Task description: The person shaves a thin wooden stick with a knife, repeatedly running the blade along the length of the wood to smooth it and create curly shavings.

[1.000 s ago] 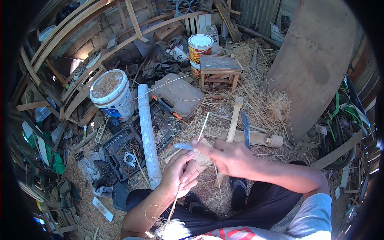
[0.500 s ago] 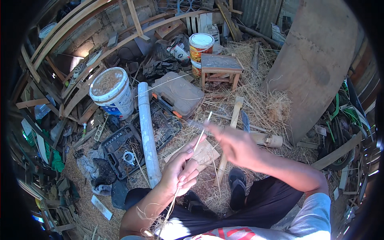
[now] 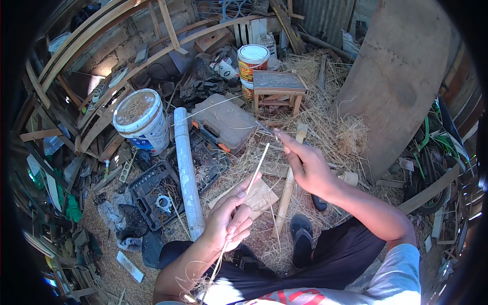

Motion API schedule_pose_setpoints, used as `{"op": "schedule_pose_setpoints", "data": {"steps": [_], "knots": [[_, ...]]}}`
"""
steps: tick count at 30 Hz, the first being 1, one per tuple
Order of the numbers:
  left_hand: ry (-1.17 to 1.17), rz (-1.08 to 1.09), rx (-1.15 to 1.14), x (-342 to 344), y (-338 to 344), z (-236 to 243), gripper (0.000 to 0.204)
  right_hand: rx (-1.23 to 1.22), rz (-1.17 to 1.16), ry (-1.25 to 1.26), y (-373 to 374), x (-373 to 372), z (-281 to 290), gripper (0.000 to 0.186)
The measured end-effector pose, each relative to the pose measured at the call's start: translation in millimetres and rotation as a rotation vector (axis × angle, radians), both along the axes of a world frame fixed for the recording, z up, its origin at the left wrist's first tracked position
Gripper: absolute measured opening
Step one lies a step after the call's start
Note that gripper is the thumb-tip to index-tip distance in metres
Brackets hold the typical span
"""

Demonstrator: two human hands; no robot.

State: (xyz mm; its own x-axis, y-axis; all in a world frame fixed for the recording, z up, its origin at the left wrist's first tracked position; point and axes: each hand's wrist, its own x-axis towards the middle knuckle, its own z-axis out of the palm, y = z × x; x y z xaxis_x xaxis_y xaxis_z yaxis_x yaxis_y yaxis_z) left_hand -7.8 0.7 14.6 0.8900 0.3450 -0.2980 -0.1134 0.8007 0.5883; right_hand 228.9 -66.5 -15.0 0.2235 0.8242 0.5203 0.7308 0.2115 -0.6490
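My left hand (image 3: 230,216) is closed around a thin pale bamboo strip (image 3: 260,161), which slants up past the fingers. The strip's lower part trails over my left forearm among curly shavings (image 3: 195,287). My right hand (image 3: 307,165), fingers closed, grips a small knife (image 3: 264,128) whose narrow blade points up and left. The blade is apart from the strip, a little beyond its tip. My fingers hide the knife's handle. Below both hands a flat wooden board (image 3: 259,197) lies on the shaving-covered floor.
A long bamboo pole (image 3: 186,173) lies left of my hands, by an opened tool case (image 3: 152,190) and a closed grey case (image 3: 226,122). Farther off stand a white bucket (image 3: 142,122), stacked paint pails (image 3: 253,61) and a small stool (image 3: 279,84). A dark-handled tool (image 3: 319,203) lies near my right foot.
My right hand has moved up and right with the knife, away from the strip, and its blade now shows more clearly. My left hand stays nearly in place, holding the strip.
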Motion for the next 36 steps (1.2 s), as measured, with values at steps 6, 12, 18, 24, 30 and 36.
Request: {"op": "schedule_pose_setpoints", "data": {"steps": [6, 12, 18, 24, 30, 36], "knots": [[0.086, 0.069, 0.041, 0.8, -1.6, -1.0, 0.046, -0.062, 0.273, -0.427, -31.0, -42.3, 7.9, 0.069], [0.131, 0.072, 0.107, 2.4, -3.1, -2.5, 0.048, -0.135, 0.245, -0.33, -26.2, -40.2, 4.4, 0.071], [0.096, 0.065, 0.123, 3.4, -6.3, 1.2, 0.05, -0.06, 0.064, -0.368, -14.9, -21.2, 5.0, 0.072], [0.108, 0.022, 0.163, 1.4, -6.7, 3.0, 0.052, -0.147, 0.005, -0.097, -10.5, 4.5, 25.3, 0.064], [0.05, 0.003, 0.071, 2.0, -3.1, 1.8, 0.053, -0.085, 0.312, -0.27, -27.2, -28.4, 11.3, 0.068], [0.112, 0.016, 0.085, 0.5, -6.8, -2.3, 0.052, -0.057, 0.231, -0.333, -25.7, -31.0, 9.0, 0.063]]}}
